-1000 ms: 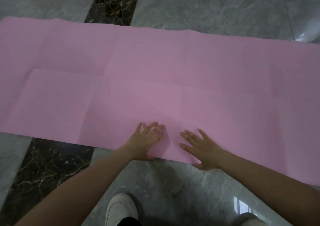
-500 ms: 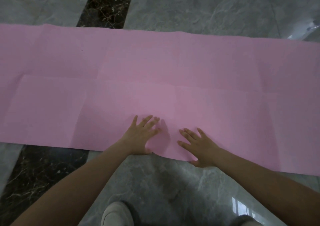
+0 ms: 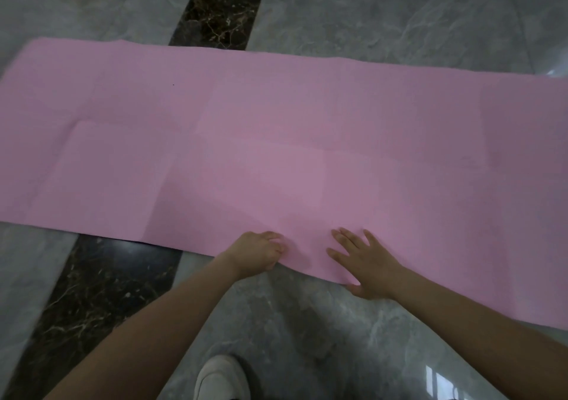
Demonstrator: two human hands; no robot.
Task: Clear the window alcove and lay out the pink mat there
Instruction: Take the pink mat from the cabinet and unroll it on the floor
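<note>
Left hand: the left hand (image 3: 256,253) is curled at the near edge of the mat (image 3: 276,141), fingers bent under and knuckles up, pinching that edge, which rises in a small ripple beside it.
Right hand: the right hand (image 3: 367,264) lies flat and spread, palm down on the mat near the same edge, gripping nothing; its thumb reaches past the edge onto the floor (image 3: 384,15).
Between the hands: a short stretch of pink mat, both hands close together.
Arms: two bare forearms reach in from the bottom corners.
Mat: pink, long, unrolled across the view from left to right, lying on the floor; pale fold creases divide it into rectangles; a tiny dark speck sits near its far left.
Floor: polished grey marble with a dark veined stripe (image 3: 219,6) running under the mat.
Shoe: a white shoe (image 3: 222,378) at the bottom, between the arms.
Writing: no readable lettering on the mat, floor or shoe.
</note>
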